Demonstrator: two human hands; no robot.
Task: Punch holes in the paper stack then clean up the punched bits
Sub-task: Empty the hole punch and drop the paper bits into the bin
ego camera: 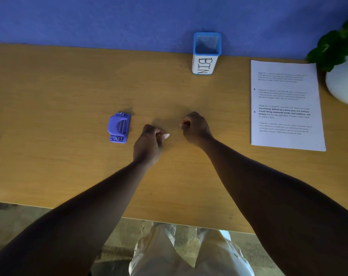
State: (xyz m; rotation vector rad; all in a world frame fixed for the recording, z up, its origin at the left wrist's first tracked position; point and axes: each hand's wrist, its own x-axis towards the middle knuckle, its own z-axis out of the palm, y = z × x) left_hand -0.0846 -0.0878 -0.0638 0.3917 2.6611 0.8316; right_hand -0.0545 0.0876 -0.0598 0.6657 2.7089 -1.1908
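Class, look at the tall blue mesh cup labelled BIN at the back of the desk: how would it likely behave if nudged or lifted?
The bin stands tall on a narrow base, so a push near its rim would probably tip it. Its mesh walls suggest it is light. It looks empty, so it may slide easily on the smooth desk.

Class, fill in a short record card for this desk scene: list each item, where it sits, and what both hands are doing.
surface: wooden desk
hole punch: purple, left of the hands, untouched
paper stack: flat at right, two holes along its left edge
bin: blue mesh cup labelled BIN, upright at the back edge
plant pot: white, far right
left hand: curled, fingertips pinched
right hand: loose fist
punched bits: none visible
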